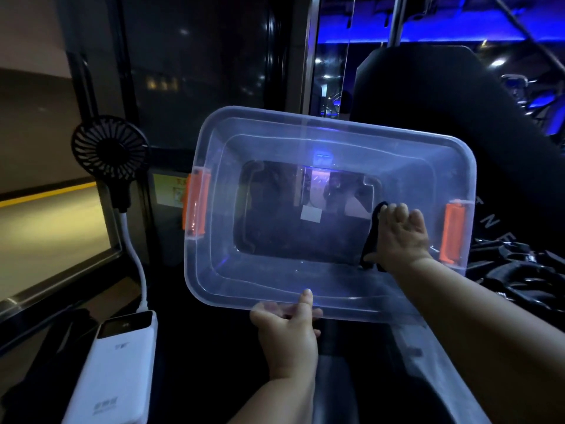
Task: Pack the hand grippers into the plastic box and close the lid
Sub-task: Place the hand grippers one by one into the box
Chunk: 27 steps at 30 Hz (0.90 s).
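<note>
I hold a clear plastic box [333, 142] with an orange latch on each side, tilted so its opening faces me. My left hand [287, 335] grips the near rim, with the thumb inside. My right hand [400, 237] reaches inside at the right end and holds a black cloth [368, 246] against the box's inner face. Nothing else is in the box. A dark heap of black hand grippers [526, 276] lies to the right, beyond the box. Below the box at lower right lies a translucent plastic piece [428, 353], possibly the lid.
A black handheld fan [110, 148] stands at left, joined by a white cable to a white power bank [119, 371] at lower left. A large black padded seat back [443, 111] rises behind the box. A dark glass panel stands behind.
</note>
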Each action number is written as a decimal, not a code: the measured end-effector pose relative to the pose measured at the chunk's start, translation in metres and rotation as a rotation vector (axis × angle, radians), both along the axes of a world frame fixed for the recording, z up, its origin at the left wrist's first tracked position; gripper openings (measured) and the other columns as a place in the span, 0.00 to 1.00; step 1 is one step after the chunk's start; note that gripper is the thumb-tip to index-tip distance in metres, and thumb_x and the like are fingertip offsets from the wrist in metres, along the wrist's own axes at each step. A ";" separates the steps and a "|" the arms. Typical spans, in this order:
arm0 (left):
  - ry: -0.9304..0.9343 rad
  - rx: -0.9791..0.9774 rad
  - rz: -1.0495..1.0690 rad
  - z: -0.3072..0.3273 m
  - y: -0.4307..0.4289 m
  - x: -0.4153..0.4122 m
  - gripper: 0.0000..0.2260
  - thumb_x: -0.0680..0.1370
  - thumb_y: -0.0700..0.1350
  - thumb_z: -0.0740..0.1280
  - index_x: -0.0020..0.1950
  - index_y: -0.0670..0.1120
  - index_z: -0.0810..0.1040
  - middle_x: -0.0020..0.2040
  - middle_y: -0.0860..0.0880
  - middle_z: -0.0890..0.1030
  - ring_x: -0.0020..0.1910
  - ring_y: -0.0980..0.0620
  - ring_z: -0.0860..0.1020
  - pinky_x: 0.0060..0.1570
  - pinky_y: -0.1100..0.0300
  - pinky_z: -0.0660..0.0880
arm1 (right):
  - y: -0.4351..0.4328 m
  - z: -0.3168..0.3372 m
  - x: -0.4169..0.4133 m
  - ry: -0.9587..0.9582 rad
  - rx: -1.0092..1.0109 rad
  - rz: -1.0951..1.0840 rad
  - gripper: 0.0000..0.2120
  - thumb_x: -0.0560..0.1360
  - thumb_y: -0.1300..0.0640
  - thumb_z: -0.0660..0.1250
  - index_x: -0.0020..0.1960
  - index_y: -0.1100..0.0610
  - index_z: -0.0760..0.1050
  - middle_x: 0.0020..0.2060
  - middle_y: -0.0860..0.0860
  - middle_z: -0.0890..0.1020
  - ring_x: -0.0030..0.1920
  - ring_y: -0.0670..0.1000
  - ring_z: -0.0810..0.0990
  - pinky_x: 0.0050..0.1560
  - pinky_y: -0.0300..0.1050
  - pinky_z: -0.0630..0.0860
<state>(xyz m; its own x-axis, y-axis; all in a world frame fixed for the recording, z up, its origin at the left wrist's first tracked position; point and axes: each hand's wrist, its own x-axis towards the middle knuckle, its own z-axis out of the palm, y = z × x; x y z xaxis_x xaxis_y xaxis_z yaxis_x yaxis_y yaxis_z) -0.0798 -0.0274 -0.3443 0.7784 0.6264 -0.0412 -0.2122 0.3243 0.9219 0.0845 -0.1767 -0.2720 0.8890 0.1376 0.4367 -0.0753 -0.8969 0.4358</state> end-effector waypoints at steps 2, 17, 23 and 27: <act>0.003 0.008 0.003 0.000 0.000 0.000 0.16 0.75 0.41 0.70 0.46 0.49 0.61 0.42 0.45 0.79 0.30 0.56 0.82 0.23 0.65 0.72 | -0.001 -0.007 -0.002 0.017 0.007 -0.032 0.63 0.60 0.26 0.68 0.75 0.66 0.45 0.72 0.59 0.56 0.70 0.56 0.58 0.64 0.50 0.51; -0.072 -0.013 0.018 0.000 -0.001 0.001 0.17 0.74 0.37 0.71 0.45 0.48 0.61 0.27 0.49 0.80 0.27 0.53 0.80 0.39 0.52 0.79 | 0.000 -0.011 -0.011 0.082 0.003 -0.036 0.57 0.67 0.26 0.60 0.77 0.62 0.39 0.76 0.61 0.42 0.76 0.60 0.44 0.73 0.55 0.47; -0.090 -0.088 0.054 0.001 0.000 0.004 0.17 0.74 0.36 0.70 0.45 0.48 0.61 0.35 0.44 0.78 0.27 0.53 0.81 0.29 0.61 0.78 | 0.006 0.002 -0.028 0.078 0.160 0.071 0.46 0.74 0.35 0.60 0.78 0.58 0.42 0.77 0.57 0.39 0.76 0.58 0.37 0.73 0.57 0.40; -0.085 -0.140 0.044 0.000 0.001 0.005 0.18 0.75 0.37 0.70 0.44 0.49 0.60 0.38 0.42 0.78 0.27 0.55 0.80 0.31 0.60 0.78 | 0.003 0.007 -0.050 -0.091 0.261 0.243 0.39 0.73 0.46 0.67 0.76 0.59 0.54 0.77 0.58 0.51 0.77 0.58 0.46 0.72 0.53 0.41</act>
